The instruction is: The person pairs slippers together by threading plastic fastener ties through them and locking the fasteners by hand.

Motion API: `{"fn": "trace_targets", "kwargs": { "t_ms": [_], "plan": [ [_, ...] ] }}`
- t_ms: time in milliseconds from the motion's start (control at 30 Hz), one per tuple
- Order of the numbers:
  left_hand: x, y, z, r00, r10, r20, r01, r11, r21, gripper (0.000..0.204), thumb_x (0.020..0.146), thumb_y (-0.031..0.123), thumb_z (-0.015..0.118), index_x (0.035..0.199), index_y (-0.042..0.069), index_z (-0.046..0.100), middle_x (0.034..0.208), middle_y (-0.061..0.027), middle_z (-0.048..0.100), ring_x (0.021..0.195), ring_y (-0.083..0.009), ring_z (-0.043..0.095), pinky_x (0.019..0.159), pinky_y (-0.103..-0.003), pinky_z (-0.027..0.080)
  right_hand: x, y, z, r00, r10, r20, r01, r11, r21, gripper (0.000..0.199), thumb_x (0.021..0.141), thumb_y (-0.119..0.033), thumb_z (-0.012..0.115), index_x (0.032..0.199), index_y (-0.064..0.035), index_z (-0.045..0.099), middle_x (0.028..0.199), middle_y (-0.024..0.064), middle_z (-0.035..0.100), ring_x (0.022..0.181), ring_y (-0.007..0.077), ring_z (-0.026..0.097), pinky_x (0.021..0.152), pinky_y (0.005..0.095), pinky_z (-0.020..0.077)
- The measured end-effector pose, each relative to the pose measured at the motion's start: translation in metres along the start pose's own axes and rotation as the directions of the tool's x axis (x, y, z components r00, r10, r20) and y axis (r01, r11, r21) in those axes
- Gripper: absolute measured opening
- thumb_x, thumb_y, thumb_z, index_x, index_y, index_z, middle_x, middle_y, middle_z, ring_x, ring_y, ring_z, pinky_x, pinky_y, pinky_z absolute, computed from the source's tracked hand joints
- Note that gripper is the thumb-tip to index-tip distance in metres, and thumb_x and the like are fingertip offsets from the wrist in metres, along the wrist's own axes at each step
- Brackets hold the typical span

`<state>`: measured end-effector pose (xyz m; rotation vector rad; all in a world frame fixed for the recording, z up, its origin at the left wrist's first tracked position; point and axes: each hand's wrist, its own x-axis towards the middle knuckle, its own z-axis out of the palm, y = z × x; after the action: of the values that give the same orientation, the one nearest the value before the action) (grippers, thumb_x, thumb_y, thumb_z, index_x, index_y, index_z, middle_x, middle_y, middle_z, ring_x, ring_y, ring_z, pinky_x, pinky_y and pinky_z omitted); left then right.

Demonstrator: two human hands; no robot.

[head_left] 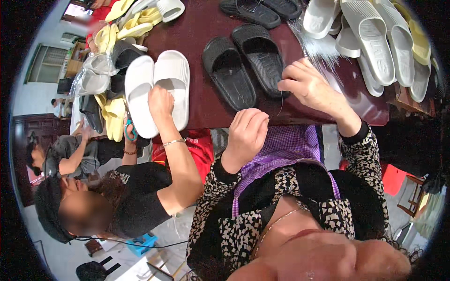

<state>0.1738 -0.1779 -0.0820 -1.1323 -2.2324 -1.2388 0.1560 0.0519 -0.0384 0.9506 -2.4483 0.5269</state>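
the two black slippers have broad straps and textured footbeds

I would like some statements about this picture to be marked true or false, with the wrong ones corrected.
1. The person's right hand is at the nearer black slippers. True.
2. A co-worker's hand is at the white slippers. True.
3. The white slippers lie right of the nearer black slippers. False: they lie left.
4. The tabletop is dark red. True.
5. The person's apron is plain green. False: it is purple and checked.
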Motion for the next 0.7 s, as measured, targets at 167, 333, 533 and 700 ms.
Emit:
{"fn": "trace_targets", "kwargs": {
  "t_ms": [167, 333, 533, 700],
  "plan": [
    [-0.004, -0.006, 0.005, 0.999, -0.053, 0.010, 0.052, 0.998, 0.033, 0.012, 0.074, -0.003, 0.063, 0.085, 0.000, 0.058, 0.082, -0.0139, 0.059, 0.074, -0.0306, 0.059, 0.068, -0.037, 0.048, 0.001, 0.007, 0.014, 0.995, -0.016, 0.100, 0.011, 0.999, 0.051, 0.013, 0.068, -0.004, 0.058, 0.080, -0.0071, 0.060, 0.081, 0.0053, 0.052, 0.080, 0.0220, 0.053, 0.074, 0.0316, 0.0396],
    [-0.005, -0.012, 0.011, 0.994, -0.109, 0.015, 0.109, 0.994, 0.032, 0.009, 0.075, -0.001, 0.062, 0.083, 0.000, 0.058, 0.081, -0.0139, 0.058, 0.074, -0.0309, 0.058, 0.067, -0.037, 0.048, 0.008, 0.019, 0.026, 0.987, -0.051, 0.152, 0.042, 0.997, 0.064, 0.007, 0.072, -0.008, 0.055, 0.078, -0.0079, 0.059, 0.079, 0.0051, 0.051, 0.079, 0.0215, 0.053, 0.073, 0.0311, 0.0393],
    [0.008, -0.029, 0.024, 0.989, -0.149, 0.013, 0.147, 0.985, 0.091, 0.005, 0.077, 0.001, 0.062, 0.081, 0.001, 0.058, 0.080, -0.0136, 0.059, 0.074, -0.0313, 0.058, 0.066, -0.037, 0.047, 0.022, 0.050, 0.055, 0.984, -0.078, 0.161, 0.076, 0.997, 0.024, 0.010, 0.071, -0.007, 0.056, 0.080, -0.0061, 0.059, 0.081, 0.0053, 0.054, 0.082, 0.0230, 0.053, 0.075, 0.0329, 0.0423],
    [0.032, -0.050, 0.035, 0.987, -0.159, -0.020, 0.160, 0.977, 0.143, 0.006, 0.080, 0.007, 0.060, 0.079, 0.003, 0.056, 0.077, -0.0142, 0.057, 0.073, -0.0329, 0.058, 0.065, -0.040, 0.047, 0.041, 0.067, 0.074, 0.982, -0.012, 0.191, 0.008, 1.000, 0.021, 0.010, 0.073, -0.006, 0.057, 0.082, -0.0034, 0.059, 0.085, 0.0074, 0.055, 0.085, 0.0259, 0.055, 0.076, 0.0353, 0.0450]
  ]
}}
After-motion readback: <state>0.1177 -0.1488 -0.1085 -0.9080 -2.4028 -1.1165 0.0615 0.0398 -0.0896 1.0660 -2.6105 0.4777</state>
